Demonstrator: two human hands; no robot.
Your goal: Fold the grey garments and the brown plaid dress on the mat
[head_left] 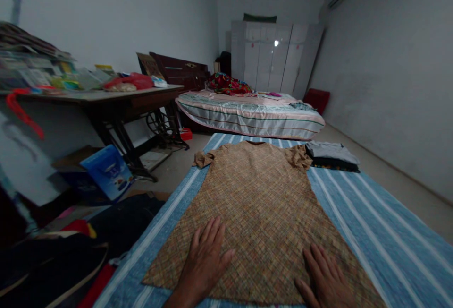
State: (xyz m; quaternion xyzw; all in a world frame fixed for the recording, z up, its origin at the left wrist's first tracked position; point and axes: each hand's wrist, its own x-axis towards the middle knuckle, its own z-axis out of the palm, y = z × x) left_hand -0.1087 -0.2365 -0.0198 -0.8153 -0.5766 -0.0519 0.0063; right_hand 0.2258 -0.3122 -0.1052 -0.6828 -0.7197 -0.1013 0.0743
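1. Grey walls close a long room; a wardrobe [272, 57] stands at the far end, with a bed [255, 114] in front of it.
2. Nearest the camera lies a blue striped sheet [371, 223], running from the bottom edge toward the bed.
3. A brown checked shirt [258, 194] is spread flat along the middle of the sheet, collar at the far end, hem near the person.
4. The left hand [207, 256] lies open, palm down, fingers spread, on the shirt near its lower left edge.
5. The right hand [327, 279] is also open and flat on the shirt, near the hem on the right. Neither grips anything.
6. Bare sheet shows on both sides of the shirt, wider on the right.
7. Folded clothes [332, 156] sit at the far right of the sheet, just beside the shirt's right sleeve.
8. Right of the sheet, bare floor [399, 185] runs along the wall.
9. Left of the sheet it is crowded: dark clothes [120, 213] lie against its edge, a blue box [108, 171] stands behind them, and a cluttered worktop [116, 95] lines the wall.
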